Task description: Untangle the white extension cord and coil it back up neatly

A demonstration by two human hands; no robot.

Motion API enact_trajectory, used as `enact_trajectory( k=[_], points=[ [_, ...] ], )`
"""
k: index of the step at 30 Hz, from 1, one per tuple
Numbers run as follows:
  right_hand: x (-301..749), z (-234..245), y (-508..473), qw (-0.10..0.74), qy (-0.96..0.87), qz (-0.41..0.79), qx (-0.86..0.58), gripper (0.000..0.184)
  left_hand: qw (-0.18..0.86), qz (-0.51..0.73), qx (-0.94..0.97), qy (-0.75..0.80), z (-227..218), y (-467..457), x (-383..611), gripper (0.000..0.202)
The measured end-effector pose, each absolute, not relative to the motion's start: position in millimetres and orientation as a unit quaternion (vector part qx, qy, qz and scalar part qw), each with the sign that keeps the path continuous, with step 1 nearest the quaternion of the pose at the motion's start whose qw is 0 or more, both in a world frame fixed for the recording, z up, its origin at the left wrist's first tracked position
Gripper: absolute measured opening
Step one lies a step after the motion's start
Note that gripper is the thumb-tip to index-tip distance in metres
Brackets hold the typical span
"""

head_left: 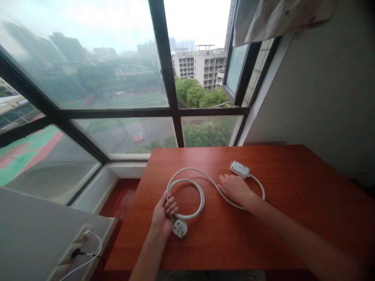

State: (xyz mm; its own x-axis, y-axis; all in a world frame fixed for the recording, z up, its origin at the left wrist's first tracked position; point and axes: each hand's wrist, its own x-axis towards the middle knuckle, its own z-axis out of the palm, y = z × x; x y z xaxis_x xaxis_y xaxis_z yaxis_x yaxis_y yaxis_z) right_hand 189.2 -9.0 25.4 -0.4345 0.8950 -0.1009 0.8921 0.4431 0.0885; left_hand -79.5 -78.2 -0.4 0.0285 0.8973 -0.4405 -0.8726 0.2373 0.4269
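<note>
A white extension cord (202, 195) lies partly looped on the reddish-brown table (222, 242). My left hand (164, 212) is closed round the coiled part, close to the three-pin plug (179, 228), which hangs just below my fingers. Farther right, my right hand (234, 189) is palm down with its fingers curled over a single stretch of the same cord. Just beyond its knuckles sits the cord's white socket block (240, 169), apart from the hand. From the block the cord curves right and passes beneath my right wrist.
Dark-framed windows (172, 113) stand behind the table, with one pane open at the right. A grey wall (310, 93) runs along the right side. At lower left, wall sockets (76, 253) hold a black plug and a white cable.
</note>
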Motion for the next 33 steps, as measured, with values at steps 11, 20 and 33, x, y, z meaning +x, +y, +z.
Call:
enact_trajectory(
  k=[11,20,33],
  points=[
    [229,34,-73,0.088,0.921,-0.061,0.374,0.044,0.648,0.686,0.049,0.328,-2,-50,-54,0.021],
    [162,51,-62,0.055,0.894,-0.233,0.379,0.025,0.610,0.728,0.071,0.305,-6,-21,-32,0.025],
    [158,46,-81,0.078,0.914,-0.154,0.368,0.026,0.620,0.740,0.013,0.260,-22,-10,-39,0.026]
  ],
)
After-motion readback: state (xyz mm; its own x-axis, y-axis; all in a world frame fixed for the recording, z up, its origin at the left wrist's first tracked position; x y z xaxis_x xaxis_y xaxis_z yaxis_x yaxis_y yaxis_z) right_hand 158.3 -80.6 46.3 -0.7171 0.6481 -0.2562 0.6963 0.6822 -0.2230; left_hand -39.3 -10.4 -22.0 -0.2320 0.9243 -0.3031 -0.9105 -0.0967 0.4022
